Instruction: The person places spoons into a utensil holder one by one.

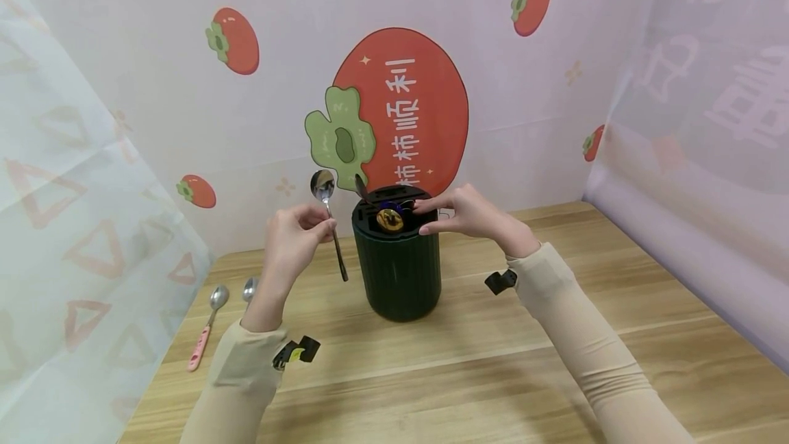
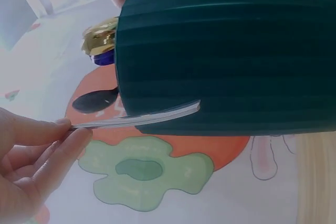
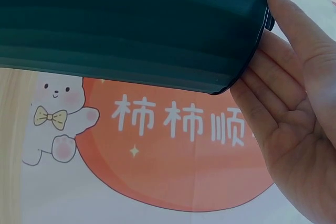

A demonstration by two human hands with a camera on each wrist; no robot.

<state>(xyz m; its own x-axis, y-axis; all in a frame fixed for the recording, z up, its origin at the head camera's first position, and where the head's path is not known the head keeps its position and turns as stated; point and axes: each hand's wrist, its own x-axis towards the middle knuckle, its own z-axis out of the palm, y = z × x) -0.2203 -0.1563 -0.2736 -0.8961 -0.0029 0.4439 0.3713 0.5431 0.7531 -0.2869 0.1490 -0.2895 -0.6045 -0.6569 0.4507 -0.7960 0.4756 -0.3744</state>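
My left hand [image 1: 294, 242] pinches a metal spoon [image 1: 322, 186] by its handle, bowl up and handle end slanting down, beside the left of a dark green ribbed utensil holder [image 1: 401, 273]. In the left wrist view the spoon's handle [image 2: 152, 118] crosses in front of the holder's wall. My right hand [image 1: 471, 214] rests at the holder's right rim with fairly straight fingers, as the right wrist view also shows. A gold spoon [image 1: 390, 220] and a dark spoon [image 1: 361, 188] poke out of the holder's top, with something blue [image 2: 103, 57] beside the gold one.
Left of the holder on the wooden table [image 1: 394, 375] lie a spoon with a pink handle [image 1: 198, 348] and another metal spoon [image 1: 249, 288], partly hidden by my left arm. A printed cloth [image 1: 277, 122] hangs behind, and more cloth hangs at both sides.
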